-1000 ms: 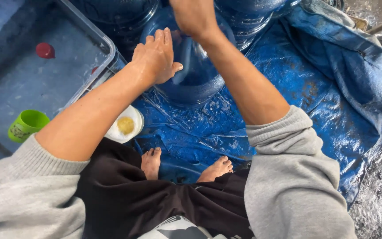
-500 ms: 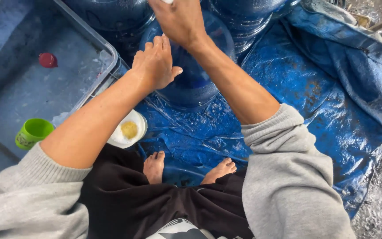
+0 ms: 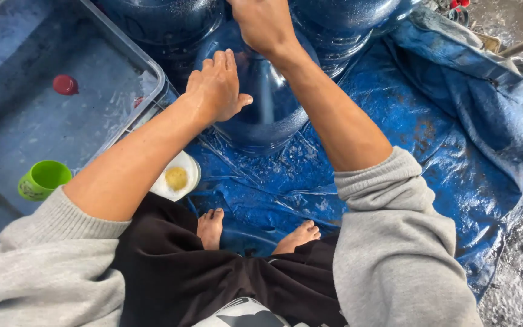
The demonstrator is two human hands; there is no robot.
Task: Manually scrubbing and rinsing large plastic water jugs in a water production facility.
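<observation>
Big blue water jug [image 3: 261, 115] stands upright at 12; left hand [image 3: 216, 88] flat, fingers spread on its shoulder, right hand [image 3: 264, 24] nearer the top, grip there can't tell.

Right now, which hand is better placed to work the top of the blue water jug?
Probably the right hand: it sits over the top of the blue water jug, while the left hand lies flat on its shoulder, steadying it.

No packages, signs or screens are seen. One label-like marking is made out: a pale printed band on the side of the small bright green plastic cup [image 3: 43, 179], which is stood at the left in the shallow grey plastic tub [image 3: 146, 66]. Its detail is too small to be told.
</observation>
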